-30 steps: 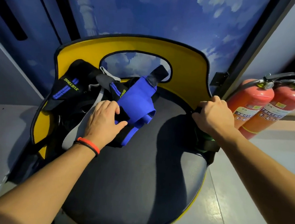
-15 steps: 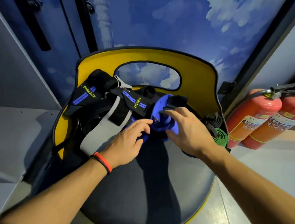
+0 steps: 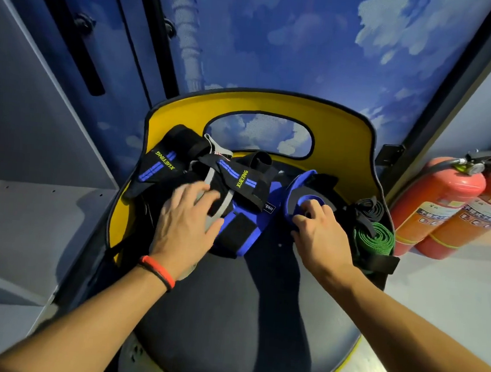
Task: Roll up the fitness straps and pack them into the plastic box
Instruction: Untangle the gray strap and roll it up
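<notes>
While the left hand (image 3: 187, 221) lies flat on the strap pile (image 3: 192, 170), fingers spread and gripping nothing, the right hand (image 3: 321, 235) curls its fingers and thumb round the coiled end of a blue strap (image 3: 292, 195) and pinches it. That strap is partly rolled, with its dark inner face showing in the coil, and it sits on the seat (image 3: 242, 317) at mid-right, just beside the pile.

The pile is on the rear left of the seat, against the yellow chair back (image 3: 185, 116). Two black wraps (image 3: 160, 164) with blue stripes and XUEYING lettering are in it, one leaning on the chair back and the other (image 3: 241, 181) lying across the middle. A grey strap (image 3: 226, 197) runs under the left fingertips. A blue wrap (image 3: 234, 232) with a black patch lies flat at the pile's front edge, touching the left hand's thumb side. I cannot tell if it joins the strap in the right hand.

A green roll (image 3: 376, 241) stands at the seat's right edge, with a black roll (image 3: 373, 209) touching it just behind. Both are near the right hand.

There is a red wristband (image 3: 158, 270) on the left wrist. Two extinguishers (image 3: 442, 201) stand on the floor right of the chair. Behind is a wall (image 3: 308, 44) printed with sky and clouds.
</notes>
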A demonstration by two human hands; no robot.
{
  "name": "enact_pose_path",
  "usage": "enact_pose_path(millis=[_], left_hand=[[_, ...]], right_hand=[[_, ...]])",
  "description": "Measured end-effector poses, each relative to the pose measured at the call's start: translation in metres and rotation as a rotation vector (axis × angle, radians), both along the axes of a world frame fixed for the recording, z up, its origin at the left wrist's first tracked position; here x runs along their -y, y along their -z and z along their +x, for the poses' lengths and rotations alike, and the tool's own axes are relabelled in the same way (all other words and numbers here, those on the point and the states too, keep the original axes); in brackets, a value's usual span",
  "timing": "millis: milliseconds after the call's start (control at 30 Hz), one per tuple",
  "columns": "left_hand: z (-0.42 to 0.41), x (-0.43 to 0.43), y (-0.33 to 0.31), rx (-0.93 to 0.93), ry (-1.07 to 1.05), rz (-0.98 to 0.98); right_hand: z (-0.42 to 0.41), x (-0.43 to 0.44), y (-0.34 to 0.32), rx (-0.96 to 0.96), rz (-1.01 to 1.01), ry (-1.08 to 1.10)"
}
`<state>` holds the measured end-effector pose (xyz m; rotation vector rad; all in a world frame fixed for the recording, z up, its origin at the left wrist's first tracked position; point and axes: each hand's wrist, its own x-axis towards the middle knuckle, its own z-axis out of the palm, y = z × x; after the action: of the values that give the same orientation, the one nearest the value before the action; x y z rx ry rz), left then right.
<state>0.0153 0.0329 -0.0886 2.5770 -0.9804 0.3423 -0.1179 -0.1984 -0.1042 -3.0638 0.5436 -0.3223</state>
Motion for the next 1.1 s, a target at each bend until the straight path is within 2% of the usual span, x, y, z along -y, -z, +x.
enact_pose_path(millis=[33,133,233,333,400,467,600,667,733,900,967,1033,1100], left_hand=[[0.004,0.005,-0.006,-0.019,-0.051,-0.027],[0.023,0.017,-0.019,-0.397,-0.241,-0.097],[0.039,0.018,-0.02,-0.462,-0.303,-0.069],[0.045,0.025,-0.027,-0.593,-0.26,-0.204],[0.045,0.031,-0.033,-0.633,-0.205,-0.33],[0.038,0.036,-0.045,-0.595,-0.152,-0.44],[0.006,0.042,-0.064,-0.7,0.08,-0.618],[-0.005,0.038,-0.062,-0.739,0.263,-0.568],[-0.011,0.032,-0.054,-0.743,0.357,-0.461],[-0.013,0.017,-0.053,-0.873,0.416,-0.321],[-0.009,0.013,-0.055,-0.762,0.327,-0.328],[-0.004,0.013,-0.056,-0.453,0.159,-0.349],[-0.003,0.018,-0.06,-0.233,0.144,-0.283]], right_hand=[[0.002,0.001,0.0,0.004,0.001,-0.006],[0.005,0.001,-0.002,0.008,0.013,-0.015],[0.006,-0.004,-0.006,0.044,-0.012,-0.018],[0.006,-0.014,-0.013,0.148,0.026,-0.029],[0.005,-0.024,-0.021,0.221,0.178,-0.01],[0.006,-0.034,-0.029,0.266,0.423,0.029],[0.015,-0.047,-0.046,0.3,1.166,0.147],[0.019,-0.046,-0.051,0.275,1.499,0.169],[0.02,-0.042,-0.049,0.272,1.646,0.156],[0.011,-0.04,-0.035,0.384,1.761,0.162],[0.007,-0.043,-0.033,0.42,1.738,0.153],[0.005,-0.045,-0.029,0.419,1.711,0.116],[0.005,-0.048,-0.03,0.411,1.697,0.077]])
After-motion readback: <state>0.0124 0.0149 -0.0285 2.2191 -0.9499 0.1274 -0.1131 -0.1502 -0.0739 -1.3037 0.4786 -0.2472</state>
